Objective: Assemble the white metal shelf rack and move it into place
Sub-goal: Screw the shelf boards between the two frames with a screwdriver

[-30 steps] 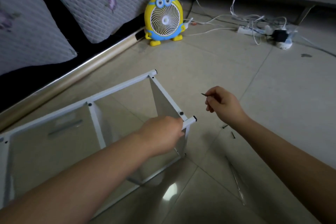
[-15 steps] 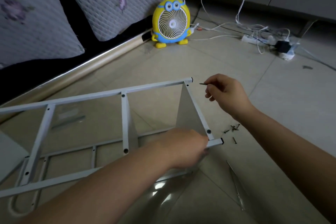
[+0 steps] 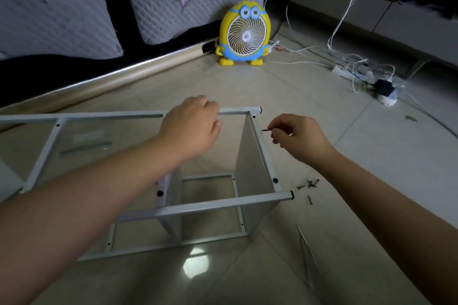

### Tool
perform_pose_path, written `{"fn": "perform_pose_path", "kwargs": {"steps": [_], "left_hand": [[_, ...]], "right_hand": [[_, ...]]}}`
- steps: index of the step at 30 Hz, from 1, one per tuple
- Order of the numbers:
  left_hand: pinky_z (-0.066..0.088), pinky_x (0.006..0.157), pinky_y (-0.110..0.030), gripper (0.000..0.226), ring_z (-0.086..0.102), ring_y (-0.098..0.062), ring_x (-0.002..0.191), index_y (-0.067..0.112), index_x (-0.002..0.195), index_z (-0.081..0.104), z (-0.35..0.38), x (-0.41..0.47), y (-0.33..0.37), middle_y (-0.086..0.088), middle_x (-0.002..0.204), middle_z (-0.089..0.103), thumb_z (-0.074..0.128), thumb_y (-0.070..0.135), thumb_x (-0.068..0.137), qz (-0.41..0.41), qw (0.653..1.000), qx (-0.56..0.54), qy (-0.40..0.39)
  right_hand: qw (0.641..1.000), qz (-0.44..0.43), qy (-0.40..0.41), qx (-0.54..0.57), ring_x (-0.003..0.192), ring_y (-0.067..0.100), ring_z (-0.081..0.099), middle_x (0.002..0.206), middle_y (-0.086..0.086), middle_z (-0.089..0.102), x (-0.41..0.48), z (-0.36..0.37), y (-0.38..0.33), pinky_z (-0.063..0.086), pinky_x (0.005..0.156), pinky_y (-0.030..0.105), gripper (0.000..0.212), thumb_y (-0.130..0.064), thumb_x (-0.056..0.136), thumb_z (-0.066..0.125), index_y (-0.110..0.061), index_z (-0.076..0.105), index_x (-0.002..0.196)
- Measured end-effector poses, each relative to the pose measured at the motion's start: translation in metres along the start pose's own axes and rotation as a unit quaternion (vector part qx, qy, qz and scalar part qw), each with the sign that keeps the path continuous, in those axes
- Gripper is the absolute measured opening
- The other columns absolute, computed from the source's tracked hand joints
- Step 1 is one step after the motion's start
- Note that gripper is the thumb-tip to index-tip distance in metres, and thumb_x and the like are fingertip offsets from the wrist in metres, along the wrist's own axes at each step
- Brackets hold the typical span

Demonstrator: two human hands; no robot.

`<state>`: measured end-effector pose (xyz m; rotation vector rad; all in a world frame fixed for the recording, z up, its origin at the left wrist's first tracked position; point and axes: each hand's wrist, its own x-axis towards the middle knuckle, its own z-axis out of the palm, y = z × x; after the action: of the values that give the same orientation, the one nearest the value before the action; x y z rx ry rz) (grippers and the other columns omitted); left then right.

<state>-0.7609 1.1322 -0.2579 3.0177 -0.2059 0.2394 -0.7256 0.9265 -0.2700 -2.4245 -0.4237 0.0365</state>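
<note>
White shelf rack (image 3: 203, 205) lies on its side on the tiled floor (image 3: 371, 156) right below me, its near rail crossing between my forearms. Loose dark screws (image 3: 308, 184) lie on the floor just beside its right end. Farther up, my left hand (image 3: 190, 126) curls its fingers over the far rail and grips it. My right hand (image 3: 302, 138) pinches a screw (image 3: 264, 130), its tip just beside the end panel's top edge. Beyond stand a yellow fan (image 3: 244, 34) and a power strip (image 3: 347, 73).

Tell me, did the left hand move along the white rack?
Yes. The left hand left the near rail by the loose screws and now grips the far rail, nearer the fan.
</note>
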Motion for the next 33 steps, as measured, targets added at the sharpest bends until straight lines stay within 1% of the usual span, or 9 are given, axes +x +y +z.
{"fn": "perform_pose_path", "kwargs": {"steps": [3, 4, 7, 11, 16, 20, 23, 25, 33], "left_hand": [[0.036, 0.09, -0.038, 0.04, 0.042, -0.03, 0.119, 0.01, 0.124, 0.048, 0.012, 0.028, -0.007, -0.011, 0.124, 0.048, 0.04, 0.037, 0.095, -0.031, 0.997, 0.068, -0.028], [0.035, 0.093, -0.038, 0.041, 0.042, -0.03, 0.12, 0.012, 0.126, 0.046, 0.017, 0.034, -0.009, -0.011, 0.127, 0.048, 0.036, 0.038, 0.096, -0.038, 0.995, 0.075, -0.05], [0.036, 0.087, -0.034, 0.039, 0.049, -0.031, 0.115, 0.017, 0.127, 0.046, 0.034, 0.042, -0.014, -0.011, 0.125, 0.054, 0.027, 0.037, 0.1, -0.044, 0.993, 0.047, -0.102], [0.038, 0.08, -0.033, 0.036, 0.054, -0.032, 0.11, 0.016, 0.122, 0.048, 0.042, 0.045, -0.005, -0.01, 0.121, 0.058, 0.028, 0.037, 0.1, -0.021, 0.996, 0.049, -0.07], [0.036, 0.078, -0.033, 0.037, 0.054, -0.033, 0.107, 0.014, 0.115, 0.05, 0.047, 0.045, -0.006, -0.009, 0.118, 0.058, 0.026, 0.038, 0.1, -0.014, 0.995, 0.083, -0.052], [0.035, 0.077, -0.034, 0.037, 0.054, -0.033, 0.106, 0.013, 0.115, 0.049, 0.049, 0.044, -0.009, -0.008, 0.118, 0.058, 0.025, 0.038, 0.101, -0.014, 0.994, 0.099, -0.048], [0.029, 0.072, -0.033, 0.037, 0.054, -0.032, 0.104, 0.013, 0.115, 0.048, 0.05, 0.044, -0.01, -0.008, 0.116, 0.058, 0.024, 0.037, 0.101, -0.009, 0.994, 0.102, -0.045], [0.026, 0.071, -0.032, 0.037, 0.054, -0.032, 0.103, 0.013, 0.114, 0.048, 0.051, 0.043, -0.011, -0.007, 0.115, 0.058, 0.024, 0.037, 0.101, -0.007, 0.994, 0.102, -0.043], [0.026, 0.07, -0.032, 0.036, 0.054, -0.03, 0.1, 0.014, 0.115, 0.047, 0.052, 0.045, -0.009, -0.007, 0.113, 0.058, 0.022, 0.037, 0.101, -0.002, 0.994, 0.106, -0.034]], "right_hand": [[0.999, -0.013, 0.025, -0.026, 0.071, 0.027, 0.06, 0.084, 0.017, 0.068, 0.009, -0.001, -0.006, 0.051, 0.072, 0.029, 0.021, -0.003, 0.089, 0.05, -0.005, 0.068, 0.099], [0.999, -0.018, 0.034, -0.035, 0.071, 0.027, 0.059, 0.085, 0.017, 0.068, 0.013, -0.002, -0.008, 0.051, 0.074, 0.033, 0.021, -0.003, 0.089, 0.05, -0.004, 0.068, 0.099], [0.994, -0.034, 0.049, -0.087, 0.074, 0.019, 0.053, 0.091, 0.015, 0.068, 0.026, -0.002, -0.012, 0.042, 0.071, 0.026, 0.023, -0.003, 0.088, 0.05, -0.004, 0.069, 0.1], [0.982, -0.045, 0.041, -0.179, 0.099, 0.026, 0.058, 0.104, 0.013, 0.067, 0.038, -0.007, -0.013, 0.038, 0.081, 0.026, 0.027, -0.003, 0.087, 0.049, -0.006, 0.069, 0.104], [0.964, -0.061, -0.006, -0.259, 0.094, 0.027, 0.055, 0.097, 0.013, 0.062, 0.042, -0.015, -0.009, 0.037, 0.073, 0.026, 0.027, -0.002, 0.086, 0.047, -0.006, 0.068, 0.102], [0.956, -0.094, -0.028, -0.277, 0.087, 0.028, 0.056, 0.092, 0.015, 0.062, 0.041, -0.017, -0.009, 0.034, 0.069, 0.025, 0.024, -0.001, 0.086, 0.049, -0.003, 0.069, 0.1], [0.955, -0.131, -0.019, -0.264, 0.084, 0.035, 0.058, 0.089, 0.019, 0.063, 0.041, -0.014, -0.013, 0.04, 0.071, 0.031, 0.022, 0.003, 0.084, 0.051, 0.001, 0.069, 0.095], [0.95, -0.135, -0.031, -0.281, 0.089, 0.035, 0.057, 0.093, 0.019, 0.062, 0.043, -0.01, -0.014, 0.045, 0.075, 0.035, 0.023, 0.002, 0.085, 0.049, 0.0, 0.068, 0.097], [0.918, -0.14, -0.103, -0.356, 0.099, 0.025, 0.055, 0.106, 0.009, 0.06, 0.051, -0.014, -0.019, 0.043, 0.082, 0.032, 0.028, -0.007, 0.091, 0.043, -0.009, 0.065, 0.109]]}}
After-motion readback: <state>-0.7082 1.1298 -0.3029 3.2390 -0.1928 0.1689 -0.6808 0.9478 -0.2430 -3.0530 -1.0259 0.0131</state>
